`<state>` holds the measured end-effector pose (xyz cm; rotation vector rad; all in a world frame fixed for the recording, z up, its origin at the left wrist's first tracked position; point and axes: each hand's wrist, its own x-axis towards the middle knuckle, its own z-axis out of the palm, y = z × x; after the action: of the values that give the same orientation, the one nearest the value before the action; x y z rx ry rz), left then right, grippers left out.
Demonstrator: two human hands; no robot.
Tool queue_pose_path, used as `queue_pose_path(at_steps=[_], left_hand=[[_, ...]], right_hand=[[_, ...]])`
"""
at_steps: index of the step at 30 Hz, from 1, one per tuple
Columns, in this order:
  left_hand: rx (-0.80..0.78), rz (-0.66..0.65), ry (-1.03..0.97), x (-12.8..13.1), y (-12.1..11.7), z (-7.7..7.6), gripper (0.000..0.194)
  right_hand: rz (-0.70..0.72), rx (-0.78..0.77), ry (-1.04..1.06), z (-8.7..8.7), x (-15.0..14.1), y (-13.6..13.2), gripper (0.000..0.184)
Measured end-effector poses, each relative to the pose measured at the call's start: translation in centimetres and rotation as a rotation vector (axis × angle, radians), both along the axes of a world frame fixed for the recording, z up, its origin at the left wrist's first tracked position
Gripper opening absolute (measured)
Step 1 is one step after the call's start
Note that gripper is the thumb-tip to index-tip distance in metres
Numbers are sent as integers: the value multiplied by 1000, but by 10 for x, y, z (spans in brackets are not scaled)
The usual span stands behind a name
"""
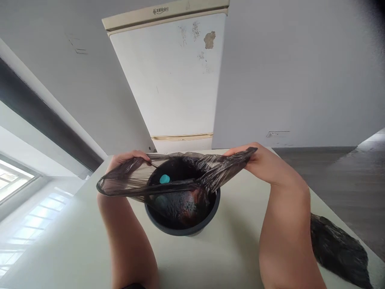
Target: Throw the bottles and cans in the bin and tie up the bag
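Note:
A thin black garbage bag (178,186) is stretched across the mouth of a round dark trash bin (182,231), which stands on a pale table. My left hand (128,157) is closed on the bag's edge left of the bin, with see-through film drawn over the wrist. To the right of the bin, my right hand (252,155) grips a gathered part of the bag, its fingers partly hidden behind the plastic. A small turquoise piece (164,179) shows inside the bag's opening. Something reddish and dark shows dimly through the film; its kind I cannot make out.
The table top (228,253) spreads around the bin. Another crumpled black plastic bag (339,249) lies near the table's right edge, past my right forearm. A white refrigerator (174,76) stands against the grey wall beyond the table. A window (15,180) is at the left.

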<state>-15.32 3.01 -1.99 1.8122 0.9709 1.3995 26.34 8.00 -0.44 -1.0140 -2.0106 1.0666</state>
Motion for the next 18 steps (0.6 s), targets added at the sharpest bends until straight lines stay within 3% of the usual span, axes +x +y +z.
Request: queue_pose_path(at_steps=[3, 6, 10, 13, 16, 18], left_hand=[[149, 133, -287, 20, 8, 1, 46], [203, 163, -439, 25, 10, -1, 40], [103, 99, -235, -10, 0, -11, 52], [-95, 27, 9, -43, -12, -19, 60], [-227, -101, 125, -57, -20, -22, 82], [-144, -122, 55, -54, -21, -21, 82]], right_hand=[[-88, 5, 223, -1, -8, 0, 14], [-47, -32, 366, 0, -8, 0, 17], [19, -90, 156, 6, 13, -4, 26], [-57, -52, 18, -1, 37, -4, 26], [-129, -18, -58, -15, 53, 0, 75], [-63, -61, -113, -19, 52, 3, 99]])
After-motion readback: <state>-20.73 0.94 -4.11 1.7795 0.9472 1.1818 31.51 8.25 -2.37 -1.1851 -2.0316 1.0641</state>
